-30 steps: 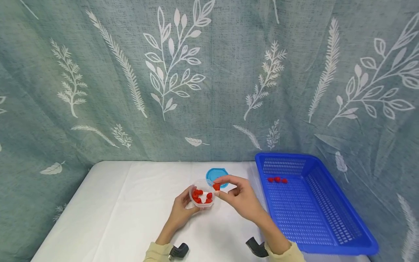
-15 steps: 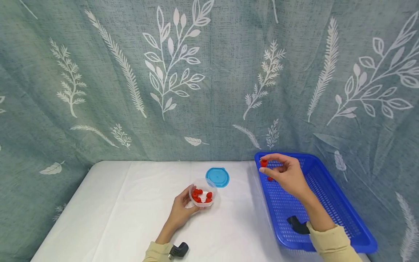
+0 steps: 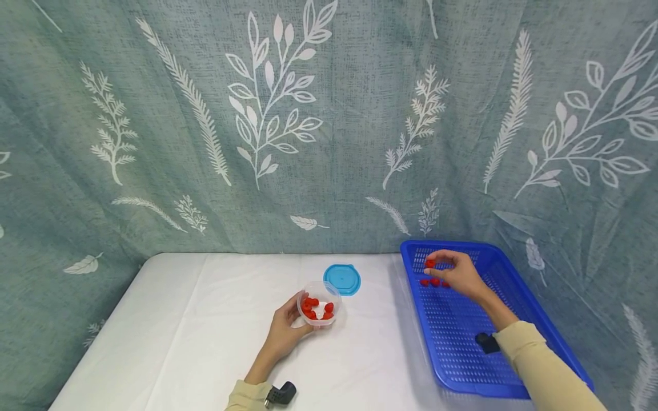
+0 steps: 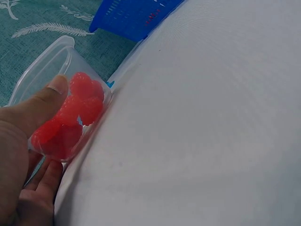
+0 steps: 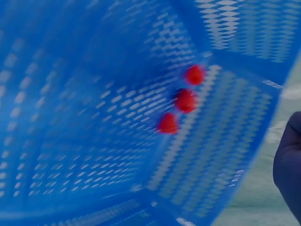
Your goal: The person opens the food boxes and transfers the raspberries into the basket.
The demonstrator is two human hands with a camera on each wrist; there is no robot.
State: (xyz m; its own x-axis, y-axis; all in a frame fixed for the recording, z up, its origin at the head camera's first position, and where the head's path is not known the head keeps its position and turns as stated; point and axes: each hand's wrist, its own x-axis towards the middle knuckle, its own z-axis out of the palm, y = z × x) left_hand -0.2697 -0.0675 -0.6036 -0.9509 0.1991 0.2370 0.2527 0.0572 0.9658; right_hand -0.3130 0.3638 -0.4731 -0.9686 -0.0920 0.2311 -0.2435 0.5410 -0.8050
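Observation:
My left hand (image 3: 285, 329) grips a clear plastic container (image 3: 336, 297) on the white table, thumb along its near side. Several red raspberries (image 4: 82, 96) lie inside it, seen through the wall in the left wrist view. Over the far left part of the blue basket, my right hand (image 3: 460, 277) pinches one raspberry (image 3: 430, 264) between thumb and fingers. Below it, three raspberries (image 5: 186, 100) sit in a row on the basket floor near the far wall. In the blurred right wrist view only part of a digit (image 5: 288, 165) shows, and the held raspberry is out of sight.
The blue perforated basket (image 3: 447, 377) stands at the right of the table (image 3: 169, 319). A round blue lid (image 3: 342, 279) lies flat behind the container. Behind the table hangs a green curtain (image 3: 349, 142) with white leaf prints.
My right hand has carried the raspberry from beside the container to the right, over the basket, and most recently a little lower. My left hand and the container have stayed in place.

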